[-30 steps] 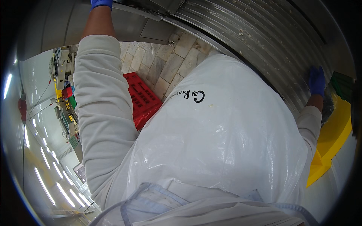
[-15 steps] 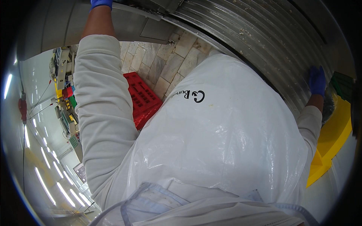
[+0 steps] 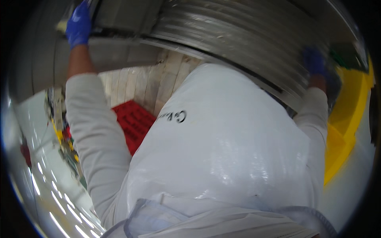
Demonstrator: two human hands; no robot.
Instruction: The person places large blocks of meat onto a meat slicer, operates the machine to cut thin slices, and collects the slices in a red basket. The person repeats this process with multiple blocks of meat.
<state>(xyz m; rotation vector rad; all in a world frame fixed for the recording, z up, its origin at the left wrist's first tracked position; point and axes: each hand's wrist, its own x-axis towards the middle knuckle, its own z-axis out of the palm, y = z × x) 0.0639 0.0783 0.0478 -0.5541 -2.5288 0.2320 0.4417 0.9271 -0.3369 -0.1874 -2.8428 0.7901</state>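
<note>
My left hand (image 3: 78, 27), in a blue glove, reaches to the far left over the grey metal machine's edge. A small pale yellowish thing (image 3: 61, 27) shows right beside it; whether the fingers hold it I cannot tell. On the right, my right hand (image 3: 314, 61), also blue-gloved, is over or on the ribbed metal surface (image 3: 238, 29), near its right end. Motion smears its fingers, so their pose is unclear. A few pale crumbs lie on the ribs. Close to the right hand is a dark green object (image 3: 347, 55).
A yellow bin or chute (image 3: 347, 115) stands at the right. Below the machine a red plastic crate (image 3: 134, 123) sits on the tiled floor (image 3: 135, 85). My white apron (image 3: 222, 139) fills the middle. Equipment (image 3: 59, 115) and a hanging red connector (image 3: 25, 154) are at the left.
The view has shifted and blurred. My left hand, mostly cut off before, now shows at the upper left with the pale thing beside it. My right hand appears higher and further left.
</note>
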